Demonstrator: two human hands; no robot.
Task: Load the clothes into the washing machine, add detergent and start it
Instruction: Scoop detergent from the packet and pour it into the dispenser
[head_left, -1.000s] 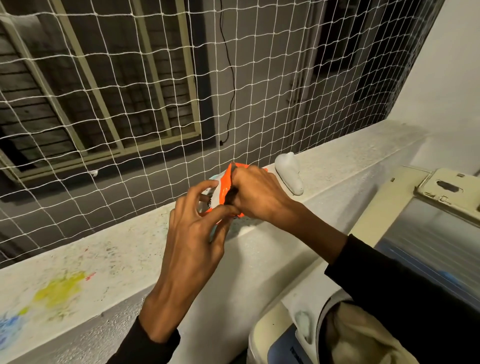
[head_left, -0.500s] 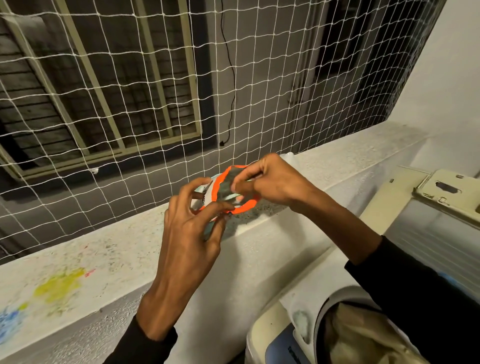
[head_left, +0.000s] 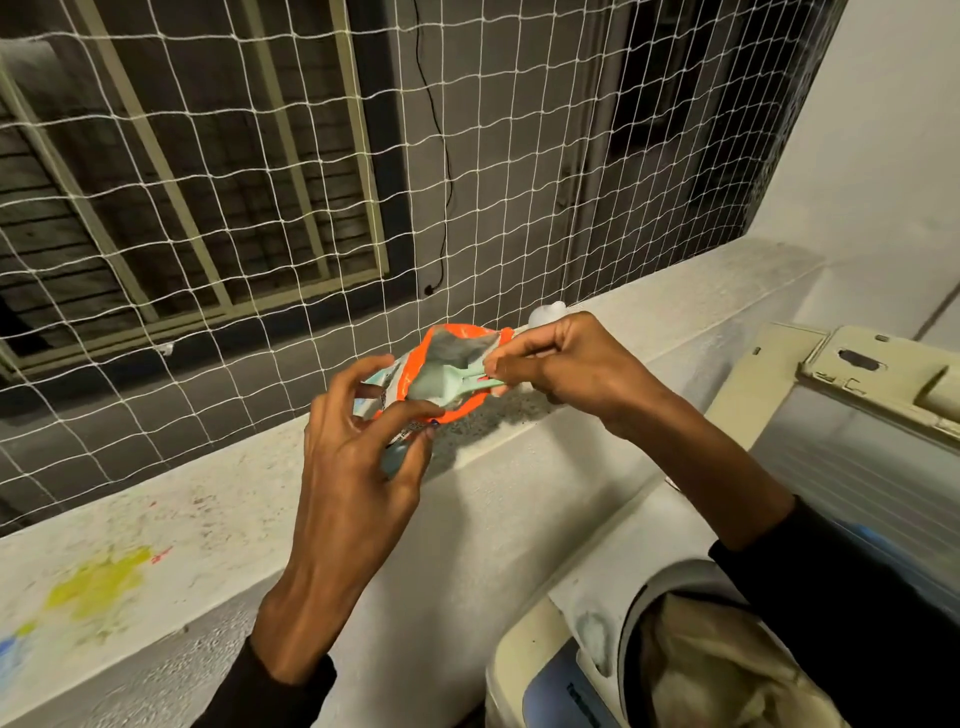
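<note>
Gaping orange-rimmed detergent pouch (head_left: 441, 379) shows grey powder, mint scoop (head_left: 467, 375).

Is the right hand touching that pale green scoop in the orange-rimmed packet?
Touching. The head view shows the right hand pinching the scoop by its handle inside the packet.

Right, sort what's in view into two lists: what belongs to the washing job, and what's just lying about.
Belongs to the job:
- detergent pouch, held open by the left hand and right hand
- pale green scoop at the pouch mouth
- washing machine, lid up
- clothes in the drum

Just lying about:
- white object on the ledge
- paint stains
- netting
</note>
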